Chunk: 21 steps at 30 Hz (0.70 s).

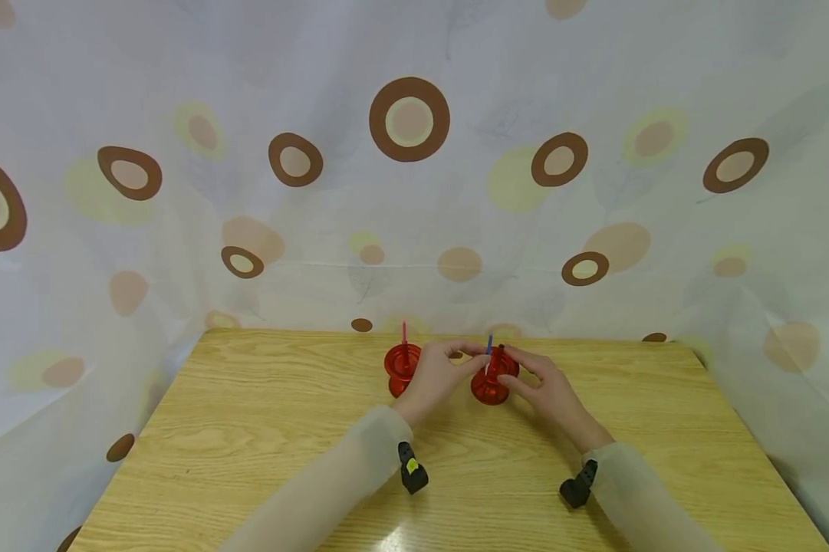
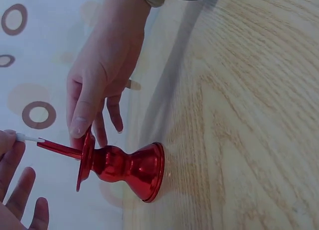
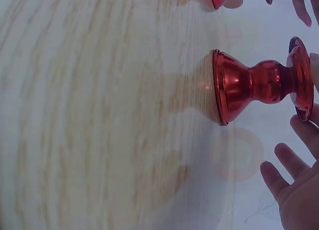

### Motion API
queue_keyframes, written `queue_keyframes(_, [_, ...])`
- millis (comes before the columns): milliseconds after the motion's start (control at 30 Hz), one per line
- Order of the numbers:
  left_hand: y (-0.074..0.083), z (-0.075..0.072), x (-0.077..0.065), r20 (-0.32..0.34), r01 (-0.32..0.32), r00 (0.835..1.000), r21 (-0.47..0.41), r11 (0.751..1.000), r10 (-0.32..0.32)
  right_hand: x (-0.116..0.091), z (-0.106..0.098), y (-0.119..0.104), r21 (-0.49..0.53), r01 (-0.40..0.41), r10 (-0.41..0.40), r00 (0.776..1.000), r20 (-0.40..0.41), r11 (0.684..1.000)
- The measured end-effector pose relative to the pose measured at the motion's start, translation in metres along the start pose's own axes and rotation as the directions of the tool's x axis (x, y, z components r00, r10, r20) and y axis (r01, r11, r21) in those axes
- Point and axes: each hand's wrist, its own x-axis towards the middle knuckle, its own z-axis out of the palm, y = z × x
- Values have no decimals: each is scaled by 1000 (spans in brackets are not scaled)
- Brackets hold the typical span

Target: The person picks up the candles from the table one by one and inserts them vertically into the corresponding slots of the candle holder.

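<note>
Two shiny red candlesticks stand side by side near the table's back edge. The left candlestick point(image 1: 397, 386) carries a thin pink candle point(image 1: 404, 333). My left hand point(image 1: 438, 376) pinches a thin blue candle point(image 1: 490, 342) with a white, narrow lower end point(image 2: 29, 138). That white end is right at the top of the red tube on the right candlestick point(image 2: 110, 164). My right hand point(image 1: 547, 389) grips this candlestick by its dish point(image 3: 302, 80), thumb on top and fingers at the rim. Its flared base rests on the wood.
The wooden table point(image 1: 262, 429) extends to both sides and in front of the candlesticks. Close behind its back edge hangs a pale cloth point(image 1: 345, 230) printed with brown rings, which also comes down at both sides.
</note>
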Motion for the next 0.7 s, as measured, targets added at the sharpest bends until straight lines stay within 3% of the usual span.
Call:
queue_keyframes(367, [6, -3, 12, 1, -57, 998, -34, 998, 57, -3, 0, -1, -13, -86, 86, 996, 2, 996])
queue_keyframes(700, [9, -1, 17, -2, -42, 999, -13, 999, 42, -5, -2, -4, -16, -116, 117, 993, 16, 993])
